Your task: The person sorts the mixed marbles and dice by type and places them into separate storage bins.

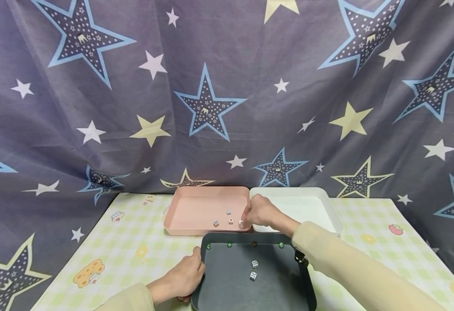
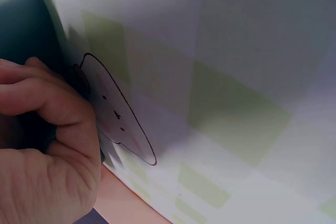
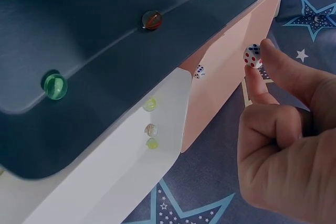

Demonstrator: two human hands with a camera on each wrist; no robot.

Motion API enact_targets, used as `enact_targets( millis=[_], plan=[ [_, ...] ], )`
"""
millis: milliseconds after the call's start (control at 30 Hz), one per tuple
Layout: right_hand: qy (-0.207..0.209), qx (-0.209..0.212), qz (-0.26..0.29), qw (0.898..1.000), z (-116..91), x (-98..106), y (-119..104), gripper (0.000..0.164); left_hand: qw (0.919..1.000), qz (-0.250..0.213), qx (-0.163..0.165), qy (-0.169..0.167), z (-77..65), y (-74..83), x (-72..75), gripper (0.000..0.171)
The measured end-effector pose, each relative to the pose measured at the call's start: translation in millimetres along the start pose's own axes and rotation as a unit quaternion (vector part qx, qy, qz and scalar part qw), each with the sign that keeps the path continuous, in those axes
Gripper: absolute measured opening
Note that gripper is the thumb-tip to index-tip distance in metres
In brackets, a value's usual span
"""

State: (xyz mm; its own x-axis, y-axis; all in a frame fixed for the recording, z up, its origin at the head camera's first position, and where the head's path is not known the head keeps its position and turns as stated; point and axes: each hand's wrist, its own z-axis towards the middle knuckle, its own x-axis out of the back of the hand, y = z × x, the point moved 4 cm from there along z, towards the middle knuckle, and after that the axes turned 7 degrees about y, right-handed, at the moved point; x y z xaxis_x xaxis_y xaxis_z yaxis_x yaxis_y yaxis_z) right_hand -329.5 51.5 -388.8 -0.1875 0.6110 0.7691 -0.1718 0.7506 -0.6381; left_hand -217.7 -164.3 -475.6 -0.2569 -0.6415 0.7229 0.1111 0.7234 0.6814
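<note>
My right hand [image 1: 261,211] reaches over the near right corner of the pink tray [image 1: 207,193]. It pinches a white die [image 3: 252,56] with red and blue dots between thumb and fingertip. Three more dice, including one at the left [image 1: 216,223], lie in that tray. My left hand [image 1: 185,276] grips the left edge of the dark gray tray [image 1: 227,298], its fingers bent at the rim. Two dice, one above the other [image 1: 253,276], lie inside this tray. Green marbles [image 3: 55,86] and one orange-brown marble [image 3: 152,20] line its far edge.
To the right of the pink tray is a white tray [image 1: 331,211] with several marbles, such as a yellow-green one [image 3: 150,104]. A checked cloth [image 1: 122,246] covers the table. A star-patterned curtain [image 1: 227,52] hangs behind it.
</note>
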Motion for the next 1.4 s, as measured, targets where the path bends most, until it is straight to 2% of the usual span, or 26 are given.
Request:
enact_targets(
  millis=[500,967,1400],
  plan=[
    [0.015,-0.022,-0.006,1.000,21,-7,7,0.020,1.0000,0.000,0.000,-0.001,1.1,-0.7,0.2,0.007],
    [0.023,-0.050,0.014,0.998,35,-8,14,0.012,1.0000,-0.007,0.000,-0.001,0.6,0.1,-0.1,0.007],
    [0.032,-0.064,-0.015,0.997,43,-10,15,0.013,0.9999,-0.011,-0.008,0.000,1.9,-0.4,0.0,0.009]
  ],
)
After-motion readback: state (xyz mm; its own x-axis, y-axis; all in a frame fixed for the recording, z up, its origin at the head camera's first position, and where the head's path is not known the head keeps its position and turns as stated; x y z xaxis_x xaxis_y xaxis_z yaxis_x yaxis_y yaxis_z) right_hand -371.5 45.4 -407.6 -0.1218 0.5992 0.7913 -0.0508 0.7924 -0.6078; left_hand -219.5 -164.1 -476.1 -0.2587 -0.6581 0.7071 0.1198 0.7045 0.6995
